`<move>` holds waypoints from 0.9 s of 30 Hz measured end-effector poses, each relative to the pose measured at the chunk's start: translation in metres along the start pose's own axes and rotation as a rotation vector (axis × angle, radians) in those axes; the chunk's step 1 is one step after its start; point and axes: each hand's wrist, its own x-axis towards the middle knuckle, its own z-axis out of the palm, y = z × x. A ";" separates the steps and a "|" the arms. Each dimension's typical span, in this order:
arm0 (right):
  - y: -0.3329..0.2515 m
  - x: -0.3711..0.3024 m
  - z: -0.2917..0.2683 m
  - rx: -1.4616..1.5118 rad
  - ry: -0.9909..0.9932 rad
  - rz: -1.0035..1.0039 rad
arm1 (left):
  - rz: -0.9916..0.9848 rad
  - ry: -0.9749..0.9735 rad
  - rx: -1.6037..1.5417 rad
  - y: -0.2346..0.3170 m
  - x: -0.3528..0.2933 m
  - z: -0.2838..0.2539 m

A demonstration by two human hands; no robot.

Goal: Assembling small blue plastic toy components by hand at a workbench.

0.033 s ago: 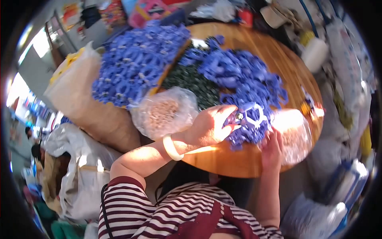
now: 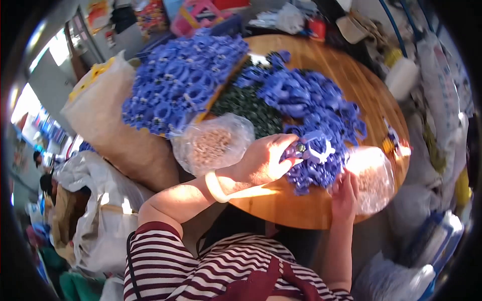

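Observation:
My left hand (image 2: 263,159), wearing a pale bangle (image 2: 216,186), is closed on a blue-purple plastic watch-like band (image 2: 300,148) with a small dark round piece at its middle. The band's looped strap points right, bright in sunlight. Under it lies a heap of smaller blue-purple plastic pieces (image 2: 314,176) near the table's front edge. My right hand (image 2: 344,194) is just right of that heap, beside a clear bag of small beige parts (image 2: 374,183). Its fingers are curled together; anything between them is too small to make out.
On the round wooden table (image 2: 371,83) lie a pile of blue-purple bands (image 2: 304,93), a dark green heap of small parts (image 2: 246,108) and another bag of beige pieces (image 2: 211,145). A tray of bands (image 2: 183,75) extends left, above a big sack (image 2: 120,120).
The whole view has shifted slightly, so the table sits a little lower in the picture. Both hands stay at the same small heap, and the left keeps its hold on the band.

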 end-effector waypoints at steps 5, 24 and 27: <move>0.004 0.000 0.002 -0.098 -0.026 0.042 | -0.275 0.054 0.054 -0.012 0.000 -0.075; 0.007 -0.005 0.006 -0.350 -0.062 0.120 | -0.896 0.690 -1.291 -0.246 0.070 -0.286; 0.008 -0.005 0.007 -0.362 -0.007 0.141 | -0.958 0.701 -1.251 -0.271 0.074 -0.291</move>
